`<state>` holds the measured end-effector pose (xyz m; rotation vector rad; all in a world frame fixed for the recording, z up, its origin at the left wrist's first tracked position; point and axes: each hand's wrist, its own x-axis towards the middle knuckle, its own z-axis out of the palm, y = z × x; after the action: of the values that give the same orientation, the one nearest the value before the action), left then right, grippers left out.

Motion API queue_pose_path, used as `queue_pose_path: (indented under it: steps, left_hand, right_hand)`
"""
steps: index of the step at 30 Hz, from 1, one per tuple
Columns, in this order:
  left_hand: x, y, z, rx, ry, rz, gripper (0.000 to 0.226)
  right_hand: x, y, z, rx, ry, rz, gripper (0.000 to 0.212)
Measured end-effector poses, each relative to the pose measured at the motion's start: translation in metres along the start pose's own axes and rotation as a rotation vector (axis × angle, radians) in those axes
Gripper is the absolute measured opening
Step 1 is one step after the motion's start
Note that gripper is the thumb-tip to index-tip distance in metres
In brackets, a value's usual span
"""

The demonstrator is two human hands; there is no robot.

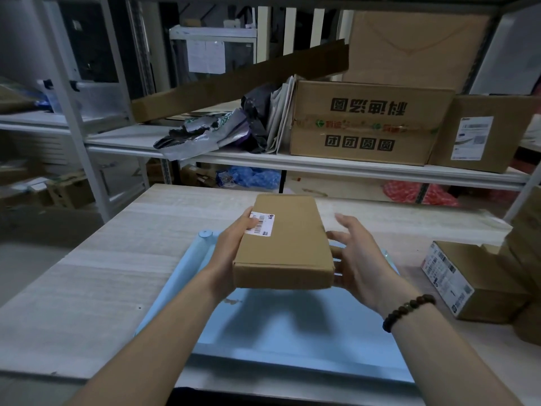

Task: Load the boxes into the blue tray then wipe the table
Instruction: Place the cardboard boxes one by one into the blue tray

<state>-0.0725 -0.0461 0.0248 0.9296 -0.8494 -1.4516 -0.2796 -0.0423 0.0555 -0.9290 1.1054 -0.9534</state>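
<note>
A flat, oblong brown cardboard box (283, 241) is being held in the air directly above the pale blue plastic tray (292, 326), not touching it. A white barcode label (262, 224) is sitting on the box's top face, at its left edge.

The left hand (234, 253) is gripping the left long side of the box, with the thumb lying over the label and the fingers hidden beneath. The right hand (358, 259) is supporting the right side near the closest corner; its thumb is pressing against the box edge, while its fingers are spreading wide and loose, the index finger standing clear of the cardboard. A dark beaded bracelet (408, 310) is circling the right wrist.

The tray is lying on the light wood-grain table (87, 288), reaching to the table's near edge, and its visible floor is showing no boxes.

To the right of the tray, a brown carton with a white printed side panel (468, 279) is resting on the table, with further brown cartons (527, 259) stacking up just beyond it.

Behind the table, a white metal shelf rack (234, 156) is carrying large cardboard cartons (369, 121) and crumpled plastic mailing bags (216, 133).
</note>
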Motion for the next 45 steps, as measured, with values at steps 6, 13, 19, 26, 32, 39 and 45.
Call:
queue_pose_path:
  steps: [6, 13, 19, 26, 32, 39, 45]
  left_hand:
    - [-0.004, 0.004, 0.005, 0.167, 0.069, 0.035, 0.029]
    - [-0.002, 0.017, 0.004, 0.247, 0.032, 0.177, 0.021]
    - [0.001, 0.035, -0.004, 0.378, -0.105, 0.317, 0.045]
    - [-0.001, 0.041, 0.000, 0.644, -0.038, 0.685, 0.025]
    - [0.000, 0.020, 0.004, 0.918, 0.067, 0.948, 0.043]
    - [-0.001, 0.017, 0.012, 0.666, 0.159, 0.638, 0.055]
    - [-0.013, 0.028, 0.015, 0.421, -0.025, 0.431, 0.053]
  right_hand:
    - [-0.001, -0.005, 0.002, -0.150, -0.028, -0.118, 0.020]
    - [0.006, -0.011, -0.003, -0.187, -0.056, -0.281, 0.016]
    - [0.012, -0.017, -0.012, -0.286, -0.073, -0.456, 0.024]
    - [0.013, -0.015, -0.011, -0.351, 0.032, -0.722, 0.038]
    - [0.001, -0.016, -0.009, 0.088, -0.145, -0.055, 0.047]
    - [0.003, -0.015, -0.008, 0.085, -0.073, -0.241, 0.033]
    - [0.005, -0.009, -0.008, 0.186, -0.151, -0.373, 0.049]
